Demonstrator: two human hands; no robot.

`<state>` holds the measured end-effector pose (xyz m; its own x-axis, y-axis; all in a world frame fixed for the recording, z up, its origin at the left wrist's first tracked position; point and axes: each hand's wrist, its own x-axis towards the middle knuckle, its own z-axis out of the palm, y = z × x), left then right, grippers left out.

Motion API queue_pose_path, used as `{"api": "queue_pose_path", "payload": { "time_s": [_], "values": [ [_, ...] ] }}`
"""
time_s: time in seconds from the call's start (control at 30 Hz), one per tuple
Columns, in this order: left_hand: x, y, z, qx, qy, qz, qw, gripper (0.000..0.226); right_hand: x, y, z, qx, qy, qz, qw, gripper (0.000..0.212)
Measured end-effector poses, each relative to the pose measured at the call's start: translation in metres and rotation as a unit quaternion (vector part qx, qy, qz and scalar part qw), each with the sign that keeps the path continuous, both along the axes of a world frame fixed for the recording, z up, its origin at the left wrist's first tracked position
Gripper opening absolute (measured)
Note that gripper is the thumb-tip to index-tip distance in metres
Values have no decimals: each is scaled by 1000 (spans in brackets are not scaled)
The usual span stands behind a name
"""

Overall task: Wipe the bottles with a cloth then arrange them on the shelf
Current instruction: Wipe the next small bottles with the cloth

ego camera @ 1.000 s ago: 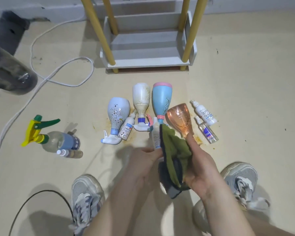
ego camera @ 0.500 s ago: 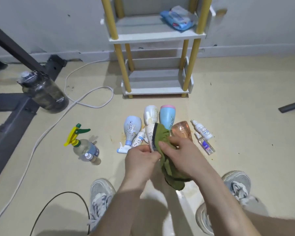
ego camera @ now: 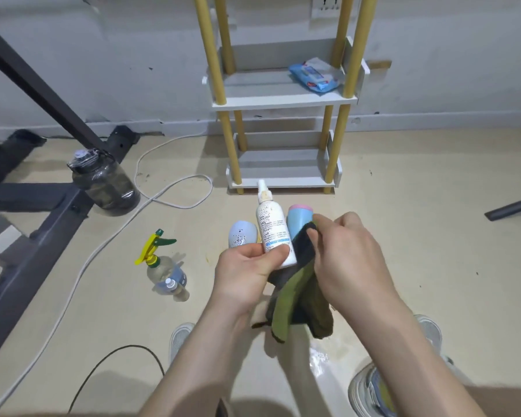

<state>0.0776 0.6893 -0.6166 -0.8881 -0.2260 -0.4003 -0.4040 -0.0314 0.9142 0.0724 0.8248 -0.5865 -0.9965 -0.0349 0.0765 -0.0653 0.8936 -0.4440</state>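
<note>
The fingers (ego camera: 275, 253) of the left hand (ego camera: 247, 275) are curled round the bottom of the small white spray bottle (ego camera: 270, 225), thumb across its front. The bottle is held upright in the air, nozzle up. Gripping so low leaves most of the speckled body bare, which I take to be the point: the dirty part is open to the cloth.

The fingers (ego camera: 328, 221) of the right hand (ego camera: 349, 260) pinch a fold of the green and dark cloth (ego camera: 298, 299) close at the bottle's right side. Whether cloth and bottle touch I cannot tell. The rest of the cloth hangs loose below both hands, so only a bunched pad is brought to bear.

Just behind the hands, on the floor (ego camera: 403, 236), lie a blue bottle (ego camera: 300, 219) and a pale speckled bottle (ego camera: 241, 234), probably waiting their turn within reach. A trigger sprayer (ego camera: 160, 260) lies apart to the left.

Further off stands the shelf (ego camera: 283, 101). Its lower tier holds no bottles, and a packet (ego camera: 316, 75) lies on the tier above, so arranging looks not yet begun
</note>
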Motion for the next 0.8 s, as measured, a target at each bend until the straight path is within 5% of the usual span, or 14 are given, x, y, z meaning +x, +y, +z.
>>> {"api": "queue_pose_path", "payload": {
  "time_s": [0.1, 0.17, 0.23, 0.37, 0.5, 0.8],
  "values": [
    [4, -3, 6, 0, 10, -4, 1000, 4, -5, 4, -4, -147, -21, -40, 988, 35],
    [7, -2, 11, 1, 22, -4, 1000, 3, -2, 2, -4, -400, -77, -75, 910, 45],
    [9, 1, 14, 3, 31, -7, 999, 12, 5, -4, -7, -546, -108, -68, 828, 35],
    [12, 3, 19, -65, 62, -1, 996, 36, 18, -18, -13, -598, -81, -3, 798, 20],
    [21, 7, 21, -168, 77, -7, 983, 44, 13, -28, -7, -714, -98, -53, 691, 21],
    [18, -3, 22, -121, 84, 4, 989, 45, 23, -21, 1, -659, -120, -53, 741, 22]
  ]
}}
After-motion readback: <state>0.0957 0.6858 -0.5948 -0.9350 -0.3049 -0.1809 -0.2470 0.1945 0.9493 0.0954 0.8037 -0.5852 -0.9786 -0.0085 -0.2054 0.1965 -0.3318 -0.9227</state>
